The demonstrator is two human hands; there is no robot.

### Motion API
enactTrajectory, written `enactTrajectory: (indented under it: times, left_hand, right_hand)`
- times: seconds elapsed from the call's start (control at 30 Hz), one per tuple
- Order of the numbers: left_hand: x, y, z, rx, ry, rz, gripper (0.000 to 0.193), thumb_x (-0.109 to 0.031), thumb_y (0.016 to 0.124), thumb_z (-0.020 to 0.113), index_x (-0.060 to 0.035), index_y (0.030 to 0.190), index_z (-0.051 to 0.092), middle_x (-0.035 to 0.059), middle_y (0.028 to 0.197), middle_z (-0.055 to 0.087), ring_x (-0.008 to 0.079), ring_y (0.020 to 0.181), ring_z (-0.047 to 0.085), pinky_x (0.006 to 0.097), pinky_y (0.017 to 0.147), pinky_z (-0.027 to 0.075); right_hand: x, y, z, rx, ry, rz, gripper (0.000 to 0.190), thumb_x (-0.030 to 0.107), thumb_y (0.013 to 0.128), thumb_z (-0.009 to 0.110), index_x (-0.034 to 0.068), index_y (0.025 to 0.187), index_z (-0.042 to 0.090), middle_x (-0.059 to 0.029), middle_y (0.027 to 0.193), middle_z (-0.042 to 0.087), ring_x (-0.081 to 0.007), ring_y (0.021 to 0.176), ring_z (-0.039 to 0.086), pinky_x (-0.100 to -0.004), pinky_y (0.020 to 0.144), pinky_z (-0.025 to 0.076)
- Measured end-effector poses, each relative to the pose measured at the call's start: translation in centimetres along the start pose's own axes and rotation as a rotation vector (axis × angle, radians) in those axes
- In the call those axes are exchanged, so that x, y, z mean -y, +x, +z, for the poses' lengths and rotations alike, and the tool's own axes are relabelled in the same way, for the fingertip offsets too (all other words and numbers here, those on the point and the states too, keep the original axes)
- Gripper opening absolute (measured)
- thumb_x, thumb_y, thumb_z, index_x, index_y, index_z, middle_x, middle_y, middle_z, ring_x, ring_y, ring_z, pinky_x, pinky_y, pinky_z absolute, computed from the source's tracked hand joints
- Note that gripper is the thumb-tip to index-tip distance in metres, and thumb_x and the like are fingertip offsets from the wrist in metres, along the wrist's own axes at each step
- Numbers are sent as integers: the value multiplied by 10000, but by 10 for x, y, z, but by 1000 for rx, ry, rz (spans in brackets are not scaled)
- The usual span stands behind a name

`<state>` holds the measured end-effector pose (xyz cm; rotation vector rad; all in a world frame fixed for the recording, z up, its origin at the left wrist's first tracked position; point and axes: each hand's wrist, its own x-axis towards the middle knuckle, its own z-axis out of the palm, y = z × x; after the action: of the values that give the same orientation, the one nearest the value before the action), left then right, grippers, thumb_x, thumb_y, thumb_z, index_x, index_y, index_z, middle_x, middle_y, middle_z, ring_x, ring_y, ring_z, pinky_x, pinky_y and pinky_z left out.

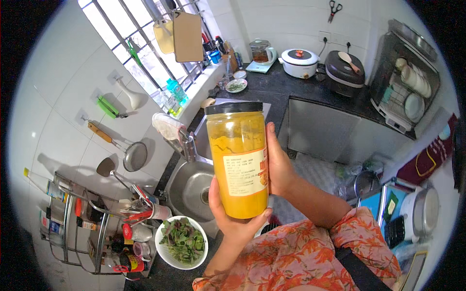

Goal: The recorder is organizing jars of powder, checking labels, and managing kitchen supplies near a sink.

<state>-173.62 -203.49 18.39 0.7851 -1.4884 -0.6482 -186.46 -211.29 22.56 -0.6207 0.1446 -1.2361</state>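
A clear jar of yellow powder (238,207) with a black lid (235,108) is held up before me, almost upright. Its side carries a pale label with printed writing. My left hand (235,227) cups the jar from below, fingers and thumb on either side of its base. Against the jar's right side lies my right hand (278,165), with part of its fingers hidden behind the jar. Below and left of the jar, a white basket (159,251) of leafy greens (184,240) stands on the dark counter.
Behind the jar is a steel double sink (182,189) with a tap (188,147). A spice rack (98,251) stands left. Along the back are a glass kettle (260,51), white electric pot (299,63) and rice cooker (344,72). A dish cabinet (407,80) is at right.
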Motion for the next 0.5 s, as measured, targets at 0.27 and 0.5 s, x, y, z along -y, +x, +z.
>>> enactTrajectory:
  times: [0.27, 0.5]
  left_hand:
    - [67, 83, 26, -98, 25, 39, 1239, -279, 631, 910, -36, 1519, 80, 180, 1486, 300, 293, 1332, 400, 433, 1081, 369]
    - [104, 141, 31, -141, 49, 44, 1166, -183, 656, 899, 6, 1489, 105, 194, 1436, 317, 295, 1307, 429, 435, 1062, 388]
  right_hand:
    - [30, 106, -45, 42, -56, 34, 663, 576, 1017, 219, 82, 1376, 479, -125, 1311, 588, -223, 1158, 613, -399, 995, 499]
    - [47, 175, -59, 107, -55, 105, 654, 577, 1016, 224, 90, 1353, 502, -107, 1266, 619, -211, 1105, 642, -377, 957, 525]
